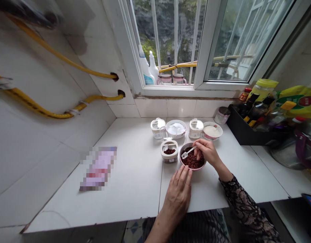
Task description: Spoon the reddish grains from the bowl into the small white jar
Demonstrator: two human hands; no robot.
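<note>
My right hand pinches the handle of a small white plastic spoon over a bowl of dark red-brown dried bits, which look like peppercorns. With fingers stretched out, my left hand rests its fingertips at the bowl's near rim. Just left of the bowl stands a seasoning jar with its clear lid raised and similar dark bits inside. Behind these are a bowl of white grains, a bowl of off-white powder or grains and two more seasoning jars, one at the left and one between the bowls.
A black box of bottles stands at the right, with a metal pot beside it. A lidded jar is near the box. On the left of the white counter lies a blurred purple packet. A window is behind.
</note>
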